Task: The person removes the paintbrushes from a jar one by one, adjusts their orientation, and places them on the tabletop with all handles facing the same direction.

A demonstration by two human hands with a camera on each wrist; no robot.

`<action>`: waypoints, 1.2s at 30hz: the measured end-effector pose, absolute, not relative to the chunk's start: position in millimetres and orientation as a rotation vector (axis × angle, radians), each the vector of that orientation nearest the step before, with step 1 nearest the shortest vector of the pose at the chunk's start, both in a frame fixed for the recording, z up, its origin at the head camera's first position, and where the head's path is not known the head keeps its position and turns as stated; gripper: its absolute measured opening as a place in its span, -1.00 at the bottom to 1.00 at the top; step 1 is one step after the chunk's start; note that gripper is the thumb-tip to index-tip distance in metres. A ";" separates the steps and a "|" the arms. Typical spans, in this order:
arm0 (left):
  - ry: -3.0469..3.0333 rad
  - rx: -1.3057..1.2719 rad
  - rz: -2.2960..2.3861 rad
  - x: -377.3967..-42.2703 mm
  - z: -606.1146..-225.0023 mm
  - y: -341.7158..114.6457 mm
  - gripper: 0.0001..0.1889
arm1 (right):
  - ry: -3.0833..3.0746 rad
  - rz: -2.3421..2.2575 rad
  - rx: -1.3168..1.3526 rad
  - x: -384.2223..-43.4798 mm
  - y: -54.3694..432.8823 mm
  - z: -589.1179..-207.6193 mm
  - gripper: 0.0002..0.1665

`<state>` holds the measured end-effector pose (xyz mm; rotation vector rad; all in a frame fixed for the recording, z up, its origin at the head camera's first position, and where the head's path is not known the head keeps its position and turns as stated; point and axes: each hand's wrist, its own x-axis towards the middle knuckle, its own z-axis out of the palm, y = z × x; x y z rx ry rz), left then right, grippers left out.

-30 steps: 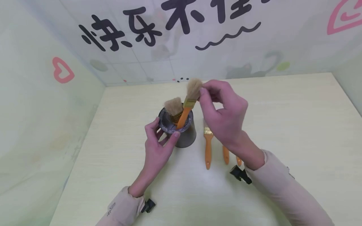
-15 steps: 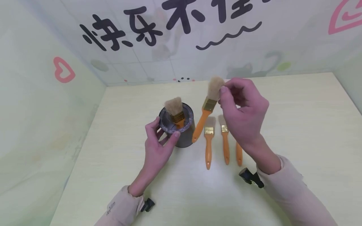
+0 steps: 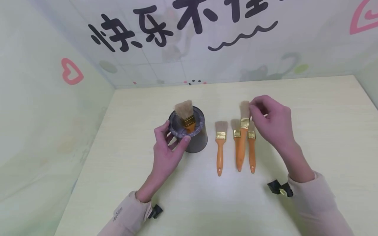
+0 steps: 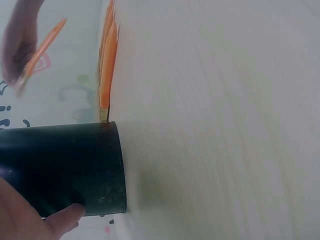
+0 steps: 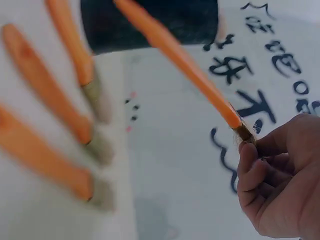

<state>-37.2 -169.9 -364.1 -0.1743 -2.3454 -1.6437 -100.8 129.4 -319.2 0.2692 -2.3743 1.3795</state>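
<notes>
My left hand (image 3: 166, 150) grips the dark metal can (image 3: 198, 141) near its rim, thumb on the near side. One paintbrush (image 3: 185, 110) stands in the can, bristles up, its lower handle hidden inside. Between thumb and fingers, my right hand (image 3: 273, 123) pinches another paintbrush (image 3: 243, 131) by its bristles. Its orange handle hangs down; the right wrist view shows it (image 5: 190, 67) raised off the table. Below it, three paintbrushes lie side by side: a left one (image 3: 220, 152), a partly covered middle one (image 3: 237, 134) and a right one (image 3: 252, 152).
A pale wooden table (image 3: 141, 108) carries everything. Behind it rises a backdrop (image 3: 165, 70) printed with black characters, and a side panel (image 3: 35, 131) borders the left. A small black device (image 3: 280, 189) sits at the right sleeve, another (image 3: 155, 211) at the left.
My right hand has drawn the pinched paintbrush out of the can and carried it right, over the lying brushes, its handle now more upright. My left hand keeps its hold on the can.
</notes>
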 end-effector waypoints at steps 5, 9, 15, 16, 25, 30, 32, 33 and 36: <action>-2.342 -0.174 -1.649 -37.5 -364.3 -170.2 -0.24 | -2.505 1.284 0.153 -101.7 154.9 -345.8 -0.85; -2.340 -0.180 -1.644 -38.3 -364.1 -172.1 -0.24 | -2.545 1.226 0.114 -104.2 171.1 -358.1 -0.82; -2.345 -0.175 -1.635 -38.8 -361.7 -172.9 -0.25 | -2.647 1.132 0.085 -108.1 187.2 -370.6 -0.76; -2.347 -0.170 -1.640 -38.6 -361.6 -172.6 -0.25 | -2.663 1.115 0.089 -108.1 188.8 -373.1 -0.75; -2.355 -0.152 -1.648 -35.8 -362.7 -170.2 -0.24 | -2.745 1.052 0.099 -109.6 192.8 -391.6 -0.74; -2.359 -0.153 -1.641 -34.7 -362.7 -170.3 -0.24 | -2.836 1.059 0.068 -110.8 193.6 -394.2 -0.70; -2.357 -0.151 -1.647 -34.8 -362.4 -170.4 -0.25 | -2.873 1.060 0.051 -111.4 193.7 -394.7 -0.69; -2.356 -0.151 -1.650 -34.9 -362.2 -170.5 -0.25 | -2.893 1.057 0.040 -111.8 193.9 -394.8 -0.68; -2.352 -0.153 -1.654 -35.5 -361.4 -170.7 -0.25 | -2.953 1.067 0.015 -113.3 194.9 -394.4 -0.69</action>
